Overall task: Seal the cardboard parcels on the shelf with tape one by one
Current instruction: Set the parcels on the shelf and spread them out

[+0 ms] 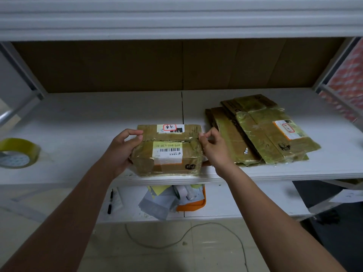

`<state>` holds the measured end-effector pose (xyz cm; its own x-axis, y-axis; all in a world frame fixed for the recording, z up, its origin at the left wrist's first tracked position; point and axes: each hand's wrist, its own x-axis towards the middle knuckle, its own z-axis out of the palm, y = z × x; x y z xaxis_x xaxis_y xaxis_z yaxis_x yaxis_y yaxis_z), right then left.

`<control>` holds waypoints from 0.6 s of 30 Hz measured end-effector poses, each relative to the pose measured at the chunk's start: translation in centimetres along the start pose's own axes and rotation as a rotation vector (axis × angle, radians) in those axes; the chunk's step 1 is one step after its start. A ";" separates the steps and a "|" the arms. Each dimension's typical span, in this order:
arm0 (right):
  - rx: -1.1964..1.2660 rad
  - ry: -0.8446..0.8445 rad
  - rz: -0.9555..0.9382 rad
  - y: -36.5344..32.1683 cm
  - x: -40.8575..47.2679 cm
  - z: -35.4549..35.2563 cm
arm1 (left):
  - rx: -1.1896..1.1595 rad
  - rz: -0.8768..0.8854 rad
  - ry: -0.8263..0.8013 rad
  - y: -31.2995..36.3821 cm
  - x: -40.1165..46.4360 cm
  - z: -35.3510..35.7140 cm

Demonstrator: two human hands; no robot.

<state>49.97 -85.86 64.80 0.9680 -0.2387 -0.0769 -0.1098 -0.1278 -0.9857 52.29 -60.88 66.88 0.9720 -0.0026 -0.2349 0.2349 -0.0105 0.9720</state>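
Note:
A small cardboard parcel [169,152] with white labels and old glossy tape sits at the front edge of the white shelf [98,118]. My left hand [122,152] grips its left end, thumb on top. My right hand [213,150] is at its right end, fingers curled, thumb and forefinger pinching at the top right corner where the tape lies. A roll of yellowish tape [18,153] lies flat on the shelf far to the left, apart from both hands.
A pile of flattened, taped cardboard boxes [261,130] lies on the shelf to the right. On the lower shelf are an orange tray [196,203] with paper and tape rolls, and a black pen [110,201]. A cable lies on the floor.

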 end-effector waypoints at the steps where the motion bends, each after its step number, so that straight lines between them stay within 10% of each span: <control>1: 0.049 -0.004 0.048 -0.2 0.2 0.0 | -0.002 -0.003 0.003 0.1 0.0 0.0; 18: 0.168 -0.170 -0.049 -7.6 1.4 6.5 | -0.079 0.178 0.162 6.2 -1.6 -7.2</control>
<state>53.62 -79.02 71.17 0.9969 -0.0694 -0.0382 -0.0362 0.0297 -0.9989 52.20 -53.71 73.37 0.9848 0.1628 -0.0612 0.0530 0.0545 0.9971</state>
